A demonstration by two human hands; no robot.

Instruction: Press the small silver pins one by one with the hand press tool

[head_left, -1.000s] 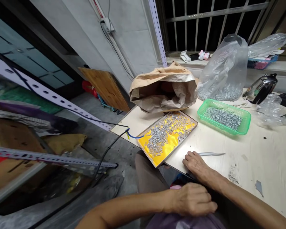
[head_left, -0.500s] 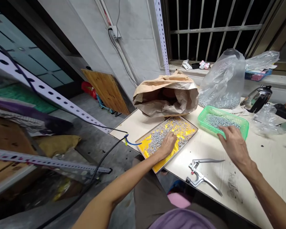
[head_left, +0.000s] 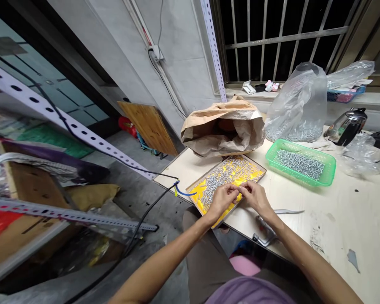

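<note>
Over the front of a shallow tray [head_left: 194,185] with a yellow lining, my left hand [head_left: 223,198] and my right hand [head_left: 255,195] meet fingertip to fingertip. Both are pinched closed; whatever is between the fingers is too small and hidden to name. Small metal pins [head_left: 213,181] lie scattered across the tray's lining. To the right stands a green plastic basket [head_left: 327,175] holding many grey metal pieces [head_left: 299,164] that look like screws. Under my right forearm lies a metal hand tool with two handles [head_left: 288,211], partly covered.
An open brown paper bag [head_left: 221,126] stands behind the tray. A clear plastic bag [head_left: 299,105] of metal pieces and a metal kettle [head_left: 346,126] sit at the back. A black cable [head_left: 145,207] hangs by the table's left edge.
My right hand has moved left from the green basket to meet my left hand over the tray. My left hand has lifted from among the pins, and the view has shifted slightly.
</note>
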